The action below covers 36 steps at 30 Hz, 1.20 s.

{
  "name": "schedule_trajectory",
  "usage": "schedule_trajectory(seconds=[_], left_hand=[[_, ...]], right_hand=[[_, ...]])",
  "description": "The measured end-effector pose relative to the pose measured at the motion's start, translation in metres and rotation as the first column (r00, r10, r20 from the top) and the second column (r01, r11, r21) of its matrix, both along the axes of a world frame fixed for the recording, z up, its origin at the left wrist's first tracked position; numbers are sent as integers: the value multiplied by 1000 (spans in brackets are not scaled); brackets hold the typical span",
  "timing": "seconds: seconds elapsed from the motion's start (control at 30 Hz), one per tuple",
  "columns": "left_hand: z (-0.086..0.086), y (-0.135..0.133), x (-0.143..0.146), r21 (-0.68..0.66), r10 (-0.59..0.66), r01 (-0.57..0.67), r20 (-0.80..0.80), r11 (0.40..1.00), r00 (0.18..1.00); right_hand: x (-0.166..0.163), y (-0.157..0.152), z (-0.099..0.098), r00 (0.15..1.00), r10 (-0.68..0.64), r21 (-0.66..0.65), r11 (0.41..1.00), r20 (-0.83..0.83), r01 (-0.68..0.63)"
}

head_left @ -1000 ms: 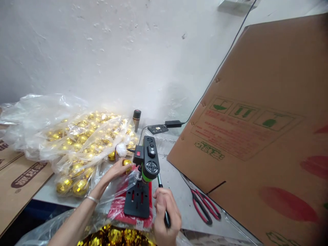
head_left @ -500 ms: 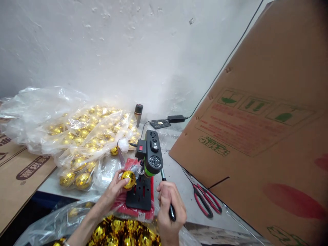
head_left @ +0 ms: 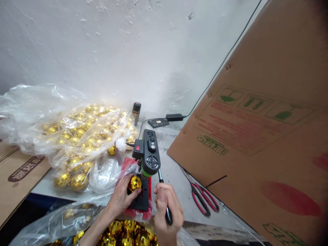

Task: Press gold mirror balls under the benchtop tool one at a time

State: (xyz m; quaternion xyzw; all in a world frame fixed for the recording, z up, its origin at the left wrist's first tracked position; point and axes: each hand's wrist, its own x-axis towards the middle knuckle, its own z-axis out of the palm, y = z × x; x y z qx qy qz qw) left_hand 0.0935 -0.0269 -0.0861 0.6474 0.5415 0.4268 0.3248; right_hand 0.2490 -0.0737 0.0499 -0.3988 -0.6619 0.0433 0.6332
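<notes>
A small black and green bench drill (head_left: 148,155) stands on a black base plate (head_left: 143,201) over a red sheet. My left hand (head_left: 122,196) is closed on a faceted gold ball (head_left: 134,183) and holds it on the base plate, right under the drill head. My right hand (head_left: 165,213) is wrapped round the drill's black lever handle (head_left: 164,198), which slants down to the right of the machine.
A clear plastic bag of gold balls (head_left: 77,136) lies at the left; another open bag of gold balls (head_left: 123,235) sits at the near edge. Red-handled scissors (head_left: 205,201) lie to the right. A large cardboard sheet (head_left: 256,130) leans at right. A power adapter (head_left: 175,118) and cable lie by the wall.
My left hand picked a gold ball from beside the left bag and carried it down onto the base plate under the drill head. My right hand stayed on the lever.
</notes>
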Motion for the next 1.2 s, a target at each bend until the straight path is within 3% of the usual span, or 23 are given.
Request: schedule_trajectory(seconds=[0.27, 0.53, 0.8, 1.07, 1.2], left_hand=[[0, 4, 5, 69, 3, -1, -27, 998, 1000], [-3, -2, 8, 153, -62, 80, -122, 985, 991], [-4, 7, 18, 80, -53, 76, -258, 994, 965], [0, 4, 20, 21, -50, 57, -239, 998, 970], [5, 2, 21, 11, -56, 60, -216, 998, 975]], right_hand=[[0, 1, -1, 1000, 2, 20, 1000, -1, -2], [-1, 2, 0, 1000, 6, 37, 999, -6, -6], [1, 2, -1, 1000, 14, 51, 999, -5, -14], [6, 4, -29, 998, -28, 108, 994, 52, 22], [1, 6, -39, 997, -73, 139, 987, -10, 74]])
